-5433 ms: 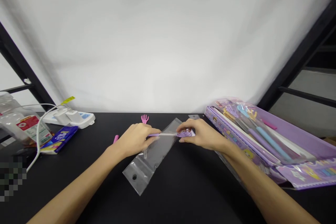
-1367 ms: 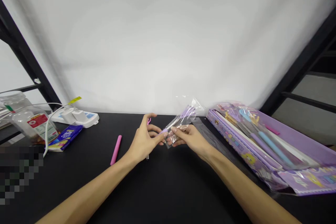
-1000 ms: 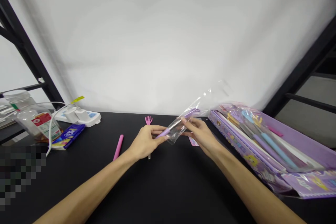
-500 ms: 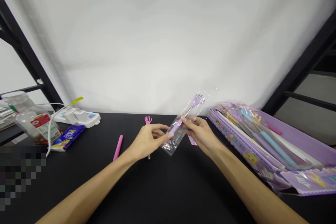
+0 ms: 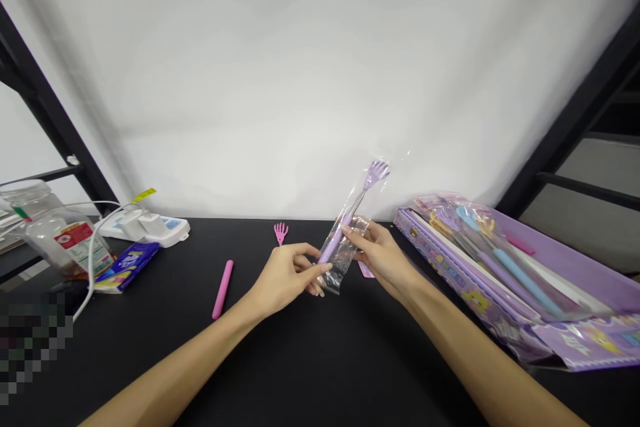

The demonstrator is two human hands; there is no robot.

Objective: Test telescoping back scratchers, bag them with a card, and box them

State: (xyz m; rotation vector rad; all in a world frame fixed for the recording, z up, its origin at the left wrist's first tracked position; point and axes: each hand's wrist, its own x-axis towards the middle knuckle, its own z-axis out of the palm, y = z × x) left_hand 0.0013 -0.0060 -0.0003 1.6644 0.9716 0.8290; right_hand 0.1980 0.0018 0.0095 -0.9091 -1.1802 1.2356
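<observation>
Black table (image 5: 310, 360), purple display box (image 5: 565, 280) far right. My forearms both reach in low and meet mid-table. Left hand (image 5: 287, 273) palm inward, fingers curled, pinching the lower end of a clear sleeve (image 5: 345, 240); right hand (image 5: 383, 253) pinches its middle. Sleeve tilts up-right off the table, purple hand-shaped scratcher (image 5: 367, 183) inside. Pink handle (image 5: 223, 289), small pink hand piece (image 5: 281, 233) lie left

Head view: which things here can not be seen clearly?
- Purple back scratcher: lower handle hidden by left hand and crinkled clear sleeve.
- Pink card: mostly behind right hand.
- Purple box: print too blurred to read.
- Bottom-left corner: pixelated.
</observation>
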